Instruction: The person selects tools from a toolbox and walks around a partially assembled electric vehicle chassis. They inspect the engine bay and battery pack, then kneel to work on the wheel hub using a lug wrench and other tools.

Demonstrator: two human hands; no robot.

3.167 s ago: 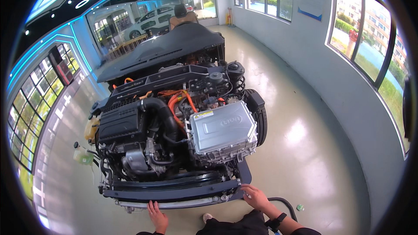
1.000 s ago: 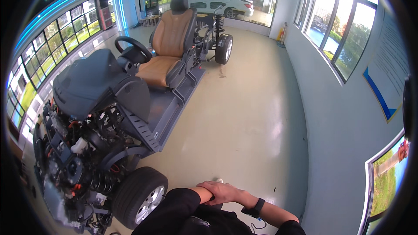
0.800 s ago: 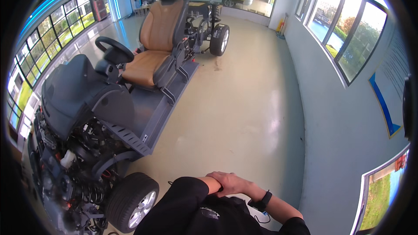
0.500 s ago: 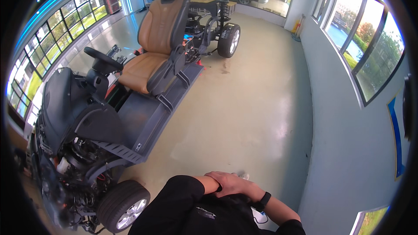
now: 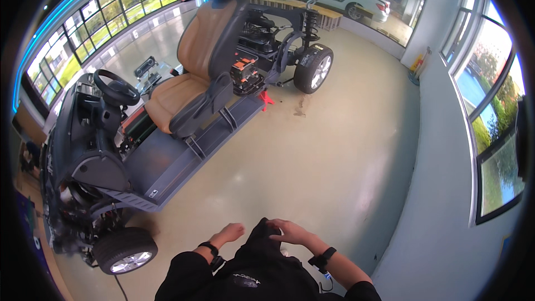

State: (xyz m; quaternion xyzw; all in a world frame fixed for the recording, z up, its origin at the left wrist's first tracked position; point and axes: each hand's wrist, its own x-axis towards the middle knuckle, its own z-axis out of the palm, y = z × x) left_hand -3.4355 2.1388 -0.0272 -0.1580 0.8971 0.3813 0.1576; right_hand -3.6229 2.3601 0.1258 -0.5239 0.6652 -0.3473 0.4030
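1. While the right hand (image 5: 291, 232) was clasped over the left wrist half a second ago, it has now let go, and the two hands are apart above the lap.
2. The left hand (image 5: 228, 234) has its fingers loosely curled, with nothing seen in them; whether they close around something small is not clear.
3. The right hand's fingers are bent and relaxed, grasping nothing visible. They sit just beside the black trousers (image 5: 262, 239); contact with the cloth is unclear.
4. The stripped car (image 5: 159, 159) stands ahead and to the left of both sets of fingers, well apart from them.
5. Leftward and slightly lower than the left fingers is its front wheel (image 5: 125, 242), the nearest clear part. Farther ahead and left are the steering wheel (image 5: 117, 88) and brown seat (image 5: 198, 44).
6. Ahead of the fingers, far off, is the rear wheel (image 5: 315, 69), with an orange-topped block (image 5: 245, 69) between it and the seat.
7. The view has swung, showing more of the block. Judging by the parted hands, both are free and no car part is being handled.
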